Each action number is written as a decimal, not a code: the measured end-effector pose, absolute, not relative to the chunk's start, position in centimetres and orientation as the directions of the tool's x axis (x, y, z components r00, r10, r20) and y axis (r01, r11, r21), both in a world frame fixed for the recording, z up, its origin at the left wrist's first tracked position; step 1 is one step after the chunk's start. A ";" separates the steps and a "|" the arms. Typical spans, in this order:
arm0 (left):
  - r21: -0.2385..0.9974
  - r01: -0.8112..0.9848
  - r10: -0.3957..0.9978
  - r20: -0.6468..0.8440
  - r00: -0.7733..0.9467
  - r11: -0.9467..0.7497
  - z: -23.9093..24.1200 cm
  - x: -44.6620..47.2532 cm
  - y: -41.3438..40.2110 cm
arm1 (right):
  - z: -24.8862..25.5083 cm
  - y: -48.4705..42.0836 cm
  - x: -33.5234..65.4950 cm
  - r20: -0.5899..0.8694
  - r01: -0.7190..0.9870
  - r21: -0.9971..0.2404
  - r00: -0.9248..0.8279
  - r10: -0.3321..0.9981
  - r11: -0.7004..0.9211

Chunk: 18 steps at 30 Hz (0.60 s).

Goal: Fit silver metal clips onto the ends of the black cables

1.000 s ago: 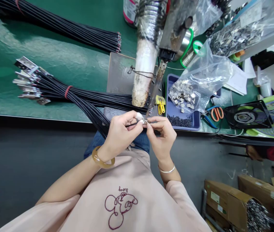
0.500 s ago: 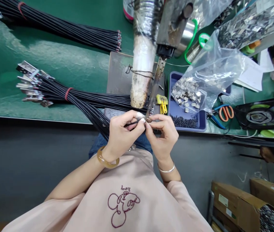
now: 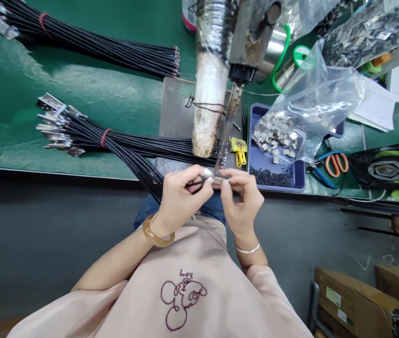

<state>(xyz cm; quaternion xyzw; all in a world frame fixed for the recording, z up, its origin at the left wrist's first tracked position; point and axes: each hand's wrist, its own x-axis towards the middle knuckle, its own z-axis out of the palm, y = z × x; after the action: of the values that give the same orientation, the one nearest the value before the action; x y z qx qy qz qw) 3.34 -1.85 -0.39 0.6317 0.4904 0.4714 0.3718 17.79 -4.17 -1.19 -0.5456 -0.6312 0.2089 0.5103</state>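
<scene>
Right at the near edge of the green table [image 3: 122, 101], our left hand [image 3: 185, 192] pinches a black cable [image 3: 195, 182] narrowly between thumb and fingers, close to its end, which probably steadies the tip. A white wrapping [image 3: 207, 173] covers one fingertip, perhaps against heat. Our right hand [image 3: 242, 197] holds a small metal connector [image 3: 219, 180] at that cable end between thumb and fingertips, gripping its right side and so leaving the joint exposed. The slim metal rod [image 3: 227, 124] slants down to just above the joint; we cannot tell whether it touches. Beside it, on the left, hangs a white tube [image 3: 209, 84], its mouth perhaps so close to draw off fumes. We see a red band [image 3: 105, 137] gathering the cable bundle [image 3: 139, 145], likely to hold it together; some strands drop over the near edge behind our left hand. To the right, the blue tray [image 3: 301, 177] puts loose metal pieces [image 3: 275, 136] within easy reach. Our fingers have little room on the far side, where rod, tube and yellow clip [image 3: 241, 156] crowd close, whereas toward our lap the space is open and both wrists can swing freely.
</scene>
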 end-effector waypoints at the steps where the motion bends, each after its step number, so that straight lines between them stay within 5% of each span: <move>1: 0.912 0.276 0.953 0.286 0.100 -0.302 -0.4 3.2 -1.9 | -1.1 -4.2 17.9 0.325 0.413 -0.876 0.126 0.937 0.248; 4: 0.824 0.294 0.874 0.441 0.204 -0.485 -0.6 2.6 -2.2 | -1.0 -4.1 18.4 0.104 0.237 -0.967 0.047 0.994 0.090; 7: 0.827 0.264 0.864 0.440 0.245 -0.496 -0.4 1.8 -2.1 | -1.0 -3.9 18.7 0.075 0.205 -0.975 -0.033 0.997 0.080; 10: 0.946 0.148 0.921 0.232 0.311 -0.289 0.0 0.9 -1.6 | -1.1 -3.8 18.9 0.299 0.370 -0.878 -0.073 0.951 0.305; 14: 0.999 0.047 0.896 -0.033 0.442 0.014 0.5 0.5 -0.9 | -1.2 -3.9 19.2 0.625 0.586 -0.511 -0.248 0.740 0.628; 18: 0.996 0.091 0.925 -0.016 0.380 -0.020 0.2 0.8 -0.9 | -1.1 -4.8 19.7 0.555 0.608 -0.654 -0.019 0.832 0.450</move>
<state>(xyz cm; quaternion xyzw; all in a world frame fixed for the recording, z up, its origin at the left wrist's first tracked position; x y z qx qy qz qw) 0.84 -0.89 0.21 0.6107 0.4156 0.3703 0.5632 19.69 -4.78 -1.12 -0.5112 -0.7040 0.1168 0.4789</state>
